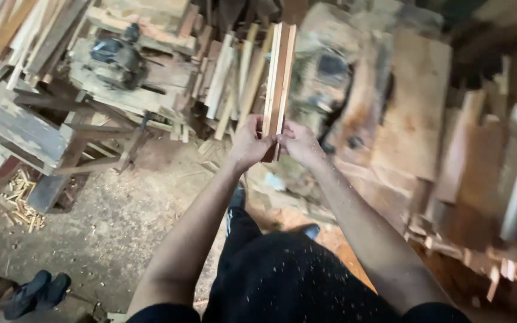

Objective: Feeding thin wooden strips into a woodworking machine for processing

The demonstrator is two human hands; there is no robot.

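Wooden slats (pixel 278 78), bundled upright, sit pinched between our left hand (pixel 249 145) and right hand (pixel 299 142). Both grip the lower ends, probably to keep the edges flush above the sawdust floor (pixel 115 221).

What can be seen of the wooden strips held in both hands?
The wooden strips are a few thin, flat, pale and reddish-brown slats pressed face to face, held upright in front of the person. The left hand and right hand pinch their lower end from either side; the top end stands free.
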